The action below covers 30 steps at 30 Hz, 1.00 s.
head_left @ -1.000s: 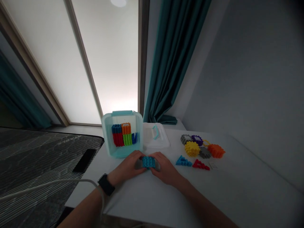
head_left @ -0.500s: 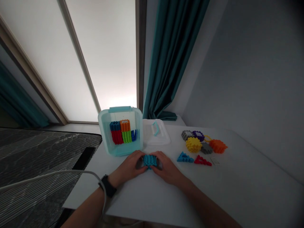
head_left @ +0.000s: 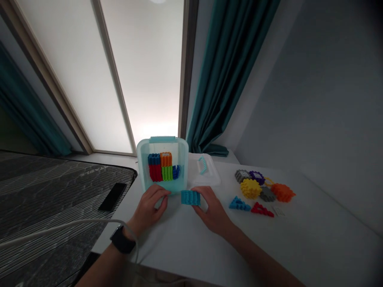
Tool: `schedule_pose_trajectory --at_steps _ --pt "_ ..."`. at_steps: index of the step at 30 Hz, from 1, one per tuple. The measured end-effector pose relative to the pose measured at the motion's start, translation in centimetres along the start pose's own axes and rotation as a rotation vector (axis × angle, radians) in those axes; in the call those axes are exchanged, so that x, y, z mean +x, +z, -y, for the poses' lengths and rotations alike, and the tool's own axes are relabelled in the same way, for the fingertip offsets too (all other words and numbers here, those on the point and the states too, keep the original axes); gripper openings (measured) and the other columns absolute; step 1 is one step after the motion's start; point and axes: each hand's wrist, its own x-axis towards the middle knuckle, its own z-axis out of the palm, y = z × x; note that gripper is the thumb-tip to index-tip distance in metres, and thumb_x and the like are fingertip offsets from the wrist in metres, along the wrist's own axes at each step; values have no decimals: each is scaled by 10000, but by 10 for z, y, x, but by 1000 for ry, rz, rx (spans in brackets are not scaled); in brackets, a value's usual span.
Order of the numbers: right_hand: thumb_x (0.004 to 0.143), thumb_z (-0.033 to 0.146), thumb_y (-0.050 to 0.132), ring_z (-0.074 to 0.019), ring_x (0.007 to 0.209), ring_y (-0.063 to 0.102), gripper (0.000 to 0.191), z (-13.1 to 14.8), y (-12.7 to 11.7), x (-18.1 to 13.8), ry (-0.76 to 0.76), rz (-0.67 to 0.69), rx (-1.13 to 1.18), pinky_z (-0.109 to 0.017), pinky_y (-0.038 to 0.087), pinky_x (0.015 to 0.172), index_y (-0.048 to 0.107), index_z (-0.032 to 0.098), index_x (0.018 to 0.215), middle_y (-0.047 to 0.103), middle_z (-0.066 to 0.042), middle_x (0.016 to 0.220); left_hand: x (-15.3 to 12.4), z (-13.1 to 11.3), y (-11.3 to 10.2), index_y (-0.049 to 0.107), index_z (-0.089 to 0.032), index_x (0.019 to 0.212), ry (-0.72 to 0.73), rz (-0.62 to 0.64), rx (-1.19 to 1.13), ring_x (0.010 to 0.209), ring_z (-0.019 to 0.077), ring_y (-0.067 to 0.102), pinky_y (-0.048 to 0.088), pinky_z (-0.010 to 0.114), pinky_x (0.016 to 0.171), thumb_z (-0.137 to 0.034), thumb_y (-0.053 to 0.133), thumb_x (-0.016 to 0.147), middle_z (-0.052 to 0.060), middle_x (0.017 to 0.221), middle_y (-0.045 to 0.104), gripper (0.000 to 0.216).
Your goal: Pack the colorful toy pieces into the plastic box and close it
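**That ridged blue block (head_left: 190, 197) and two bare hands, right one up against it, left one off it**

Ridged blue block sitting just in front of the see-through box, between both hands. Right hand (head_left: 213, 210) right at its end, fingers (head_left: 203, 191) up against the blue ridges. Actual grip or just a touch? Impossible to tell from this angle. Left hand (head_left: 151, 209) a little apart from the block, fingers (head_left: 158, 190) loosely curled with nothing in them, just by the front of the box. Black smartwatch (head_left: 121, 239) on the left wrist, white cable (head_left: 74, 226) running past it.

Behind the hands, a teal-tinted clear plastic box (head_left: 163, 139) on the white table (head_left: 299, 247), with blue, orange, red and green ridged blocks (head_left: 161, 167) packed upright inside. Clear lid (head_left: 206, 177) with a teal handle (head_left: 203, 164) just beside the box on the right.

Further right, a cluster of gear-shaped pieces (head_left: 250, 188) in gray, purple, yellow and orange. Below those, a blue triangle piece (head_left: 238, 204), a red triangle piece (head_left: 262, 209) and a small white card (head_left: 279, 211). Off the table's left edge, a dark striped mat (head_left: 50, 191) with a black slab (head_left: 112, 197) on it, maybe a phone. Teal curtain (head_left: 230, 79) hanging behind it all.
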Motion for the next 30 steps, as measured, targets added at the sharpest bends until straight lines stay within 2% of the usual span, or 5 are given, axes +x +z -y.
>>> schedule_pose_trajectory --at_steps 5,11,14,18,30 --pt "903 148 525 -266 1184 544 399 22 37 40 -172 -87 -23 -499 463 1029 505 257 1286 610 -94 1231 -2 17 -22 615 -183 966 -71 -214 118 776 154 585 492 276 706 -84 542 906 31 839 600 137" --pt "898 141 505 -257 1218 524 393 30 73 85 -152 -227 -28 -503 440 1072 507 257 1274 590 -89 1255 -9 44 -24 559 -180 1166 -415 -425 188 824 188 577 498 317 720 -242 593 877 45 927 575 298" --pt "882 132 505 -255 1243 504 407 30 83 97 -125 -268 -21 -490 434 1084 513 250 1271 571 -95 1268 -13 56 -19 526 -177 1252 -536 -327 111 886 216 608 512 344 750 -323 594 872 72 992 610 414" --pt "855 117 501 -244 1259 496 437 28 88 108 -102 -291 -11 -464 428 1094 527 251 1270 547 -95 1275 -15 61 -17 595 -181 1150 -586 -164 11 838 209 623 508 344 784 -361 547 897 56 923 657 314" --pt "844 112 475 -259 1201 549 417 28 93 174 -29 -226 -125 -437 451 998 537 242 1235 565 -91 1280 0 50 -22 663 -148 922 -718 -248 -280 651 117 480 447 201 595 -438 615 862 -37 711 469 300"
